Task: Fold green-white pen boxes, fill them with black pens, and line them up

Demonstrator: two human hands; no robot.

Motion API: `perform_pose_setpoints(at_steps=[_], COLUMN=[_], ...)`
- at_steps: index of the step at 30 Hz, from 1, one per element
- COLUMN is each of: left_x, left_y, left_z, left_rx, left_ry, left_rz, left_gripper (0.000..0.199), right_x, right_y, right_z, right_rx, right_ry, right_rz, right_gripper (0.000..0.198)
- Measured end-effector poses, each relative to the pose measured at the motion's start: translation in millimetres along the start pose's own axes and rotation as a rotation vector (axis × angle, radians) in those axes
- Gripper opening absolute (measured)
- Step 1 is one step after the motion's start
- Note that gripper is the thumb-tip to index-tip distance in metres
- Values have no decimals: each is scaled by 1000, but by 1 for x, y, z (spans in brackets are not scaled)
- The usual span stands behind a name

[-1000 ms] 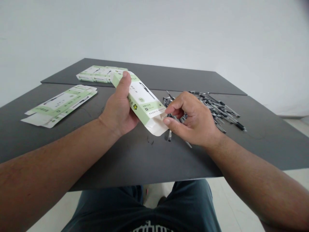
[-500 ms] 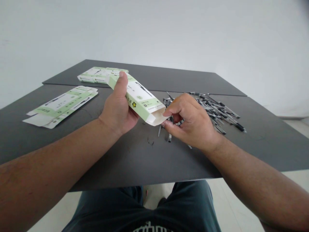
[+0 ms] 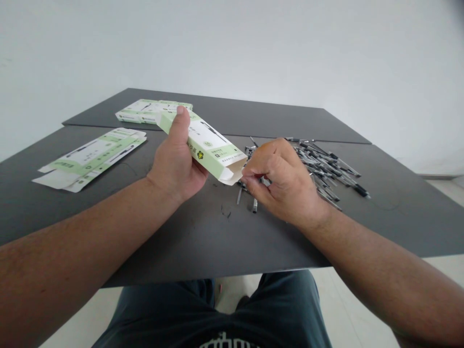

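Observation:
A green and white pen box (image 3: 212,145) is held tilted above the table, its near end open toward the right. My left hand (image 3: 177,162) is wrapped round it, thumb along the top edge. At the open end, my right hand (image 3: 282,181) pinches the box's end flap between thumb and forefinger. Behind and to the right of that hand lies a loose heap of pens (image 3: 333,169), black and clear; part of the heap is hidden by the hand.
On the dark table (image 3: 203,246), a flattened green and white carton (image 3: 94,157) lies at the left. Several pen boxes (image 3: 141,112) sit together at the back left, partly behind the held box. A pale wall (image 3: 232,48) stands behind the table.
My right thumb and forefinger have closed together on the flap and shifted slightly left. The box has moved a little left and up in my left hand.

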State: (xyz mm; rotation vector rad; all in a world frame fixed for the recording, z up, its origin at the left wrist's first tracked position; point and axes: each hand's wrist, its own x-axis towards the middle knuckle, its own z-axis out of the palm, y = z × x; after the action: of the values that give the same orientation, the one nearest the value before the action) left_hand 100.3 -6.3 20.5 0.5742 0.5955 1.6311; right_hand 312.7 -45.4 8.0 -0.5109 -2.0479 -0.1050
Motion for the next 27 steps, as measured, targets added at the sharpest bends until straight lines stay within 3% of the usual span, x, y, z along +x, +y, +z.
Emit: perform_pose_setpoints(at_steps=[5, 12, 15, 20, 23, 27], left_x=[3, 9, 6, -7, -10, -9], left_y=[0, 0, 1, 2, 1, -1], left_z=[-8, -16, -12, 4, 6, 1], left_rx=[46, 40, 37, 18, 42, 82], left_ry=[-54, -95, -97, 10, -7, -47], left_rz=[-7, -74, -72, -18, -20, -27], left_gripper=[31, 30, 29, 25, 23, 30], right_x=[-4, -2, -1, 0, 1, 3], right_y=[0, -2, -1, 1, 1, 1], right_z=[5, 2, 1, 1, 1, 1], right_rx=[64, 79, 60, 36, 55, 46], right_ry=[-92, -154, -125, -100, -70, -68], right_rz=[20, 76, 48, -26, -5, -27], right_gripper=[40, 36, 32, 37, 43, 30])
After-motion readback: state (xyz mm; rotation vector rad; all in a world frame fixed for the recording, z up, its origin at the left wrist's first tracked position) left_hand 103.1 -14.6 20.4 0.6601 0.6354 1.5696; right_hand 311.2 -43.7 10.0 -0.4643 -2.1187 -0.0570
